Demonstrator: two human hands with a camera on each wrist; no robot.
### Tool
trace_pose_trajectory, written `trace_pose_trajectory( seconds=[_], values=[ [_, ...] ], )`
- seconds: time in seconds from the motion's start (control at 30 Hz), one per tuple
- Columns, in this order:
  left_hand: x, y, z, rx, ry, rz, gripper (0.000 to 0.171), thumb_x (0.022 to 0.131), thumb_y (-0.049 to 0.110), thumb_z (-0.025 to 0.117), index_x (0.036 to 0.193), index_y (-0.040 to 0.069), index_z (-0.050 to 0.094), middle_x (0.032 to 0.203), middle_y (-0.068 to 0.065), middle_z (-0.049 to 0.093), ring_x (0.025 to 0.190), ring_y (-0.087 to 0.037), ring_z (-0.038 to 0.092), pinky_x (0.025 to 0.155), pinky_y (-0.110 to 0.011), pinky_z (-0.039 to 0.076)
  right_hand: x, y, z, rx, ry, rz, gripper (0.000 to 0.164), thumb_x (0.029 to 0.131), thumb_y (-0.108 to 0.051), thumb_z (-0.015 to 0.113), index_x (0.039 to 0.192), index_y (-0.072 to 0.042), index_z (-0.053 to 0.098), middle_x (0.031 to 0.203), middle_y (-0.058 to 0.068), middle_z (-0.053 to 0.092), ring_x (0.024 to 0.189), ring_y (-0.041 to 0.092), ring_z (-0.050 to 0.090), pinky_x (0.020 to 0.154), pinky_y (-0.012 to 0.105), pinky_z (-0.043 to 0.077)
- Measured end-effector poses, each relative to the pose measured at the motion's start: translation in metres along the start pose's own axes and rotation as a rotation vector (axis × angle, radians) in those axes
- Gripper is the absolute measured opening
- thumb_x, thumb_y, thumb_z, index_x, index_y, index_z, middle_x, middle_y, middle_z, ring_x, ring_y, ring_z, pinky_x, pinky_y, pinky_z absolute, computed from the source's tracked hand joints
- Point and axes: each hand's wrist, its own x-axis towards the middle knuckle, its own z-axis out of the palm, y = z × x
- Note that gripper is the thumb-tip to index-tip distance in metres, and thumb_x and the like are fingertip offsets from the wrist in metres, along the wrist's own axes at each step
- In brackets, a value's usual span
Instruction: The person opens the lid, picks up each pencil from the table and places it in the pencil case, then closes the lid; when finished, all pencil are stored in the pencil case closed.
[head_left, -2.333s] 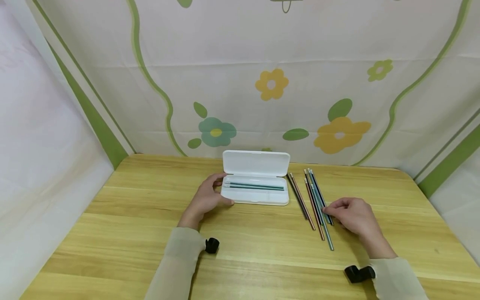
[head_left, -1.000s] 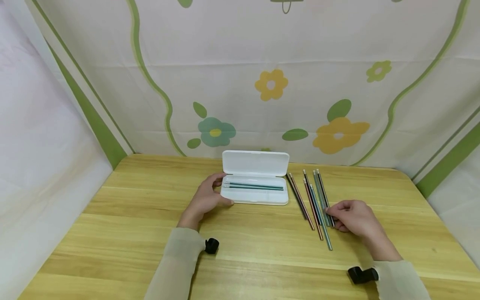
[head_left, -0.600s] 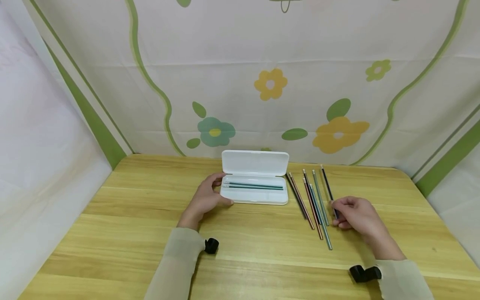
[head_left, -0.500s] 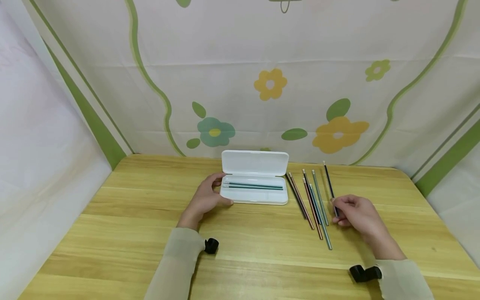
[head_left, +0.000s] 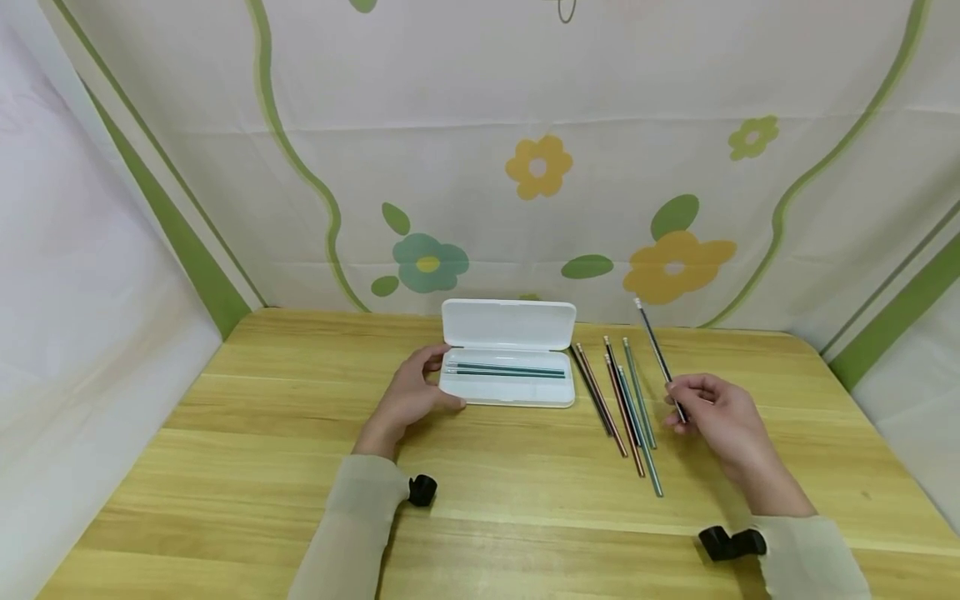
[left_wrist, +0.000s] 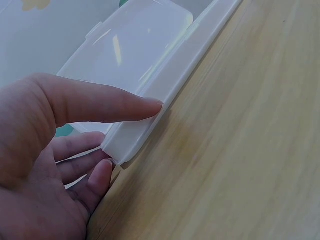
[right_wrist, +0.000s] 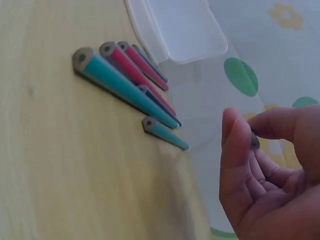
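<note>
An open white pencil case [head_left: 517, 393] stands at the back of the table, two green pencils [head_left: 510, 371] lying lengthwise inside. My left hand [head_left: 411, 398] holds its left end; in the left wrist view the thumb [left_wrist: 125, 105] presses the front wall and the other fingers are at the end. My right hand [head_left: 723, 417] pinches a dark pencil [head_left: 654, 342] near its lower end, raised off the table with its eraser end pointing up and away. In the right wrist view only that pencil's dark tip [right_wrist: 255, 141] shows between thumb and fingers.
Several pencils in red, blue, green and dark colours lie between the case and my right hand, among them a light blue pencil [head_left: 645, 433] and a green pencil [head_left: 637, 383]. A flower-printed cloth [head_left: 480, 183] hangs behind the wooden table [head_left: 525, 517].
My right hand has separated the dark pencil from the others, drawn it right and lifted it; its eraser end now tilts upward. A green pencil has shifted apart. The left hand stays on the case.
</note>
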Motion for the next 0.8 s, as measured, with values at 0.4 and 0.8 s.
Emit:
trace_pose_trajectory(
  seconds=[0.4, 0.8],
  values=[
    [0.001, 0.002, 0.009, 0.017, 0.011, -0.004, 0.097, 0.071, -0.004, 0.092, 0.158, 0.012, 0.052, 0.149, -0.015, 0.058, 0.117, -0.031, 0.061, 0.104, -0.044, 0.053, 0.006, -0.03, 0.012, -0.233, -0.001, -0.141, 0.049, 0.108, -0.042, 0.063, 0.138, -0.003, 0.064, 0.115, 0.004, 0.073, 0.097, 0.009, 0.072, 0.083, 0.024, 0.06],
    [-0.001, 0.001, 0.013, 0.001, 0.018, -0.005, 0.097, 0.069, -0.005, 0.092, 0.156, 0.012, 0.054, 0.148, -0.015, 0.059, 0.123, -0.031, 0.059, 0.107, -0.046, 0.051, 0.027, -0.054, 0.056, -0.371, -0.019, -0.306, 0.018, 0.105, -0.022, 0.07, 0.115, -0.009, 0.078, 0.107, 0.012, 0.077, 0.093, 0.019, 0.064, 0.071, 0.027, 0.051]
  ],
)
